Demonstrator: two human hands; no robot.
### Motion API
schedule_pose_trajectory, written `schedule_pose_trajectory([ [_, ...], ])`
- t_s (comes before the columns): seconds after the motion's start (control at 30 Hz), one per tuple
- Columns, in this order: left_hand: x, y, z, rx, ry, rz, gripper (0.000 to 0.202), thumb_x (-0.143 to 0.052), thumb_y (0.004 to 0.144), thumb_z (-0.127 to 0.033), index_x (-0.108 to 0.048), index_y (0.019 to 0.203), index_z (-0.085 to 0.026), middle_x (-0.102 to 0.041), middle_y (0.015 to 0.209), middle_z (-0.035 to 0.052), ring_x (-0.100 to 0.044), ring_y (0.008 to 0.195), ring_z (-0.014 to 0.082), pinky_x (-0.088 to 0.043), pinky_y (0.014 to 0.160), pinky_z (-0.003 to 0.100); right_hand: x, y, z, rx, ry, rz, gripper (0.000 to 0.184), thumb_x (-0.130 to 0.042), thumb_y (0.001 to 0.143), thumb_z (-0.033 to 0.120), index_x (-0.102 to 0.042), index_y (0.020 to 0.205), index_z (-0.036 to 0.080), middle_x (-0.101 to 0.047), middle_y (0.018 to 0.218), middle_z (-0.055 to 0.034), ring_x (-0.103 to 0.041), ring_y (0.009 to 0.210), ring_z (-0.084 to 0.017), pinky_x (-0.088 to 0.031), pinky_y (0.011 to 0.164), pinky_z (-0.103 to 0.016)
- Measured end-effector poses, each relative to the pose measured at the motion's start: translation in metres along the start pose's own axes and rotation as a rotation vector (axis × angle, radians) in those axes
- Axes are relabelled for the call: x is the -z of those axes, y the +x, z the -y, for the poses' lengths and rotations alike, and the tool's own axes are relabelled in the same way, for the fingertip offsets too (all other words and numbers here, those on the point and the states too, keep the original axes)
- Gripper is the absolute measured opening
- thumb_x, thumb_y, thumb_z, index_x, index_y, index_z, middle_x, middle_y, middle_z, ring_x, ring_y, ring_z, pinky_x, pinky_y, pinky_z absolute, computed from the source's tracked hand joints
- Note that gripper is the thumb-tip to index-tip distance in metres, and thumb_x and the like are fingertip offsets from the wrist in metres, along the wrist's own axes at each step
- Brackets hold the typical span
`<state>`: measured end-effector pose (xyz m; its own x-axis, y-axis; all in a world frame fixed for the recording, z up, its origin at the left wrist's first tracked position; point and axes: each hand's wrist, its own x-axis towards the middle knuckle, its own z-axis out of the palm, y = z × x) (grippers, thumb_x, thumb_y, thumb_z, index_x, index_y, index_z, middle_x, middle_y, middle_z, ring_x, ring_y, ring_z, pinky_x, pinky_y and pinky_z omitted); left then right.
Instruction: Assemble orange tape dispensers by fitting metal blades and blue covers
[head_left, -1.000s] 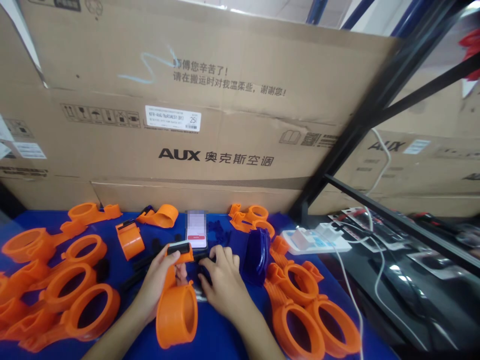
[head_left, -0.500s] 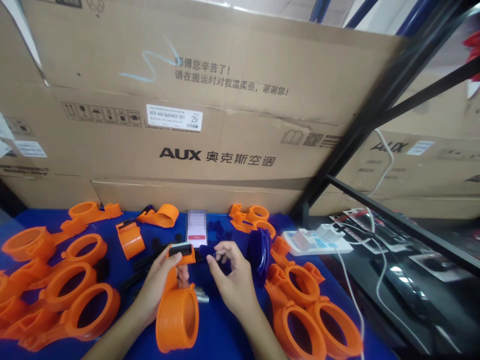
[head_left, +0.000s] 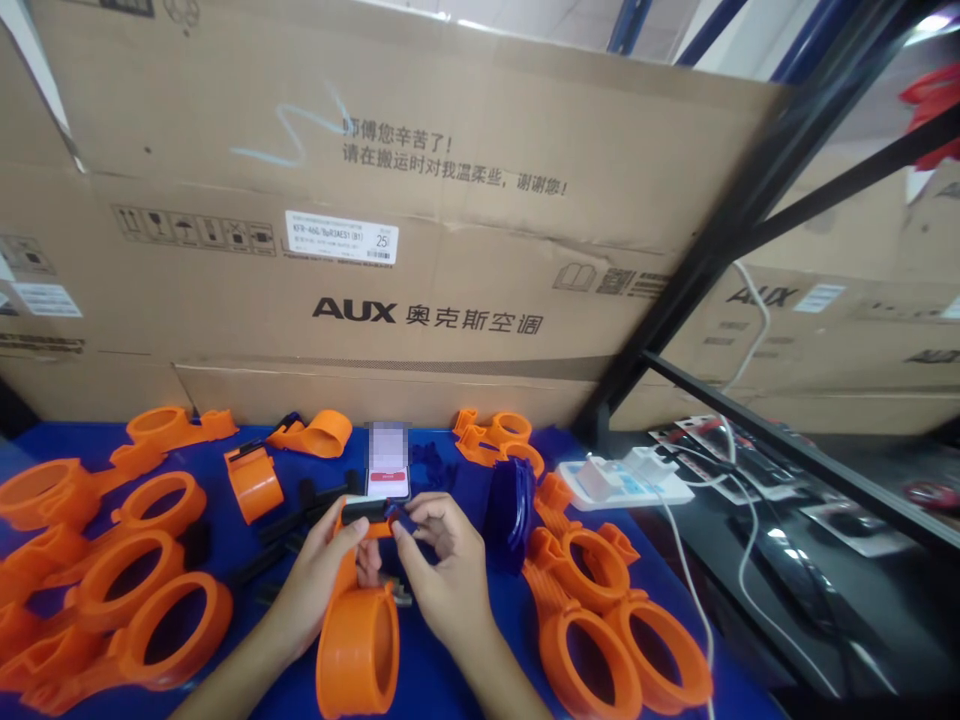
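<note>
My left hand (head_left: 319, 560) is closed around the upper end of an orange tape dispenser (head_left: 349, 650), whose wide ring hangs toward me. Its thumb rests by a black strip (head_left: 363, 513) across the dispenser's top, along which a pale toothed edge shows faintly. My right hand (head_left: 450, 560) pinches a small dark blue plastic piece (head_left: 402, 516) against the right end of that strip. How far the piece is seated cannot be made out. Some right fingertips are hidden behind the thumb. A phone (head_left: 388, 485) with a lit screen lies just beyond both hands.
Several orange dispensers (head_left: 180, 625) crowd the left side, and more dispensers (head_left: 592, 665) lie at right. Dark blue parts (head_left: 511, 510) stand right of my hand. Black pieces (head_left: 307, 500) lie behind my left hand. A white power strip (head_left: 626, 480) with cables sits farther right. Cardboard boxes (head_left: 450, 385) wall the back.
My right hand has moved left, bringing the blue piece up to the end of the black strip. My left hand still holds the dispenser. The view has shifted slightly.
</note>
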<state>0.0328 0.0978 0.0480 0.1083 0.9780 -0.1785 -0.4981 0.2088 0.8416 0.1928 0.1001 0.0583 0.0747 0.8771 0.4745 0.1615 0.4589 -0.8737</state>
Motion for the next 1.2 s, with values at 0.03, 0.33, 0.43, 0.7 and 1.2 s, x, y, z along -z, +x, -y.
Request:
schedule_pose_trajectory([
  [0.03, 0.0, 0.0, 0.0, -0.002, 0.005, 0.0, 0.029, -0.079, 0.082, -0.039, -0.064, 0.099, -0.021, -0.071, 0.067, -0.0006, -0.063, 0.052, 0.0148, -0.053, 0.053, 0.026, 0.0, 0.0, 0.0, 0.002, 0.004, 0.013, 0.013, -0.07, 0.09, 0.026, -0.059, 0.085, 0.021, -0.068, 0.097, -0.007, -0.07, 0.087, -0.019, -0.061, 0.07, -0.027],
  [0.33, 0.001, 0.0, 0.0, 0.025, -0.042, -0.043, 0.029, -0.081, 0.08, -0.038, -0.063, 0.096, -0.022, -0.07, 0.064, -0.0017, -0.064, 0.051, 0.0145, -0.054, 0.054, 0.025, 0.004, -0.002, 0.01, 0.096, -0.086, 0.148, 0.007, -0.072, 0.091, 0.025, -0.067, 0.094, 0.022, -0.072, 0.108, -0.0094, -0.072, 0.095, -0.022, -0.062, 0.082, -0.032],
  [0.43, 0.001, 0.0, 0.0, 0.02, -0.047, -0.053, 0.027, -0.08, 0.082, -0.037, -0.062, 0.097, -0.022, -0.069, 0.063, -0.0026, -0.065, 0.053, 0.0142, -0.054, 0.055, 0.024, 0.005, -0.001, 0.014, 0.127, -0.126, 0.183, 0.013, -0.07, 0.092, 0.023, -0.068, 0.105, 0.022, -0.073, 0.11, -0.0092, -0.072, 0.1, -0.023, -0.061, 0.089, -0.033],
  [0.7, 0.002, 0.002, -0.001, 0.003, -0.033, -0.012, 0.025, -0.077, 0.084, -0.039, -0.062, 0.093, -0.021, -0.07, 0.065, -0.0009, -0.064, 0.051, 0.0142, -0.053, 0.052, 0.024, 0.006, -0.001, 0.015, 0.161, -0.188, 0.159, 0.022, -0.06, 0.098, 0.021, -0.073, 0.115, 0.023, -0.077, 0.11, -0.01, -0.076, 0.097, -0.023, -0.063, 0.085, -0.034],
  [1.2, 0.003, -0.002, -0.005, -0.047, 0.116, 0.027, 0.019, -0.077, 0.083, -0.026, -0.064, 0.096, -0.019, -0.07, 0.068, 0.0003, -0.063, 0.059, 0.0152, -0.053, 0.061, 0.026, 0.006, 0.0, 0.009, 0.153, -0.145, 0.171, 0.009, -0.065, 0.096, 0.021, -0.074, 0.099, 0.022, -0.076, 0.099, -0.0077, -0.072, 0.085, -0.02, -0.06, 0.079, -0.032],
])
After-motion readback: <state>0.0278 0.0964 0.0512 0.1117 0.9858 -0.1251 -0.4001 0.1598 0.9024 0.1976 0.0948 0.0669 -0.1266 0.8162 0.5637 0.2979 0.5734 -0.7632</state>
